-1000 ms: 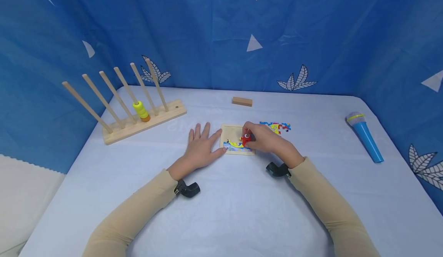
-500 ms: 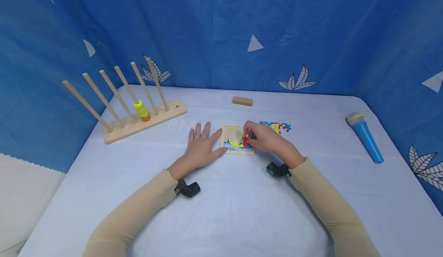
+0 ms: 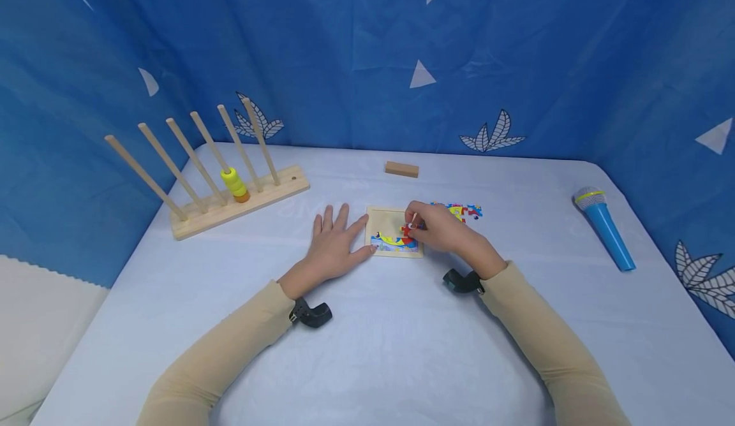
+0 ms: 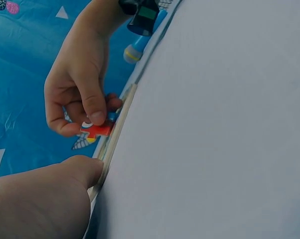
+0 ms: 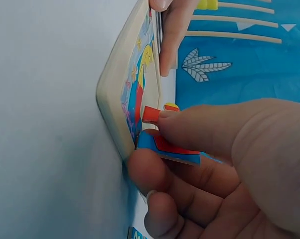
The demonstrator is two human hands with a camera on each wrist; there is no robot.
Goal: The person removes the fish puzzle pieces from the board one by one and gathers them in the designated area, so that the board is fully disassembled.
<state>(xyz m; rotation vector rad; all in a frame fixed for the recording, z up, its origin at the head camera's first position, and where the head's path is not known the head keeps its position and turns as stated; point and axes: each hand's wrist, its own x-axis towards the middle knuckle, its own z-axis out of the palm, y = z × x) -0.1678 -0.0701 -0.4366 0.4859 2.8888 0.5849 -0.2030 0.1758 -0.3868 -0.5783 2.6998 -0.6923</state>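
A shallow wooden puzzle tray [image 3: 383,218] lies on the table; a strip of picture pieces fills its near side. My left hand [image 3: 334,249] lies with spread fingers on the table at its left, thumb and index finger touching the frame. Over the tray's right part, my right hand [image 3: 441,228] pinches a red and blue jigsaw piece [image 3: 406,229] between thumb and fingers. In the right wrist view the piece [image 5: 149,141] is tilted, its lower edge close to the placed pieces; whether it touches them I cannot tell. The right hand hides the tray's right edge.
Several loose jigsaw pieces [image 3: 474,210] lie beyond the right hand. A brown wooden block [image 3: 402,169] is at the back. At left stands a pegged wooden rack [image 3: 270,191] with yellow rings [image 3: 233,182]. A blue toy microphone [image 3: 610,233] lies far right.
The jigsaw piece has turned slightly in my right fingers, showing less of its red face. That hand has barely shifted over the tray, and my left hand has stayed put.
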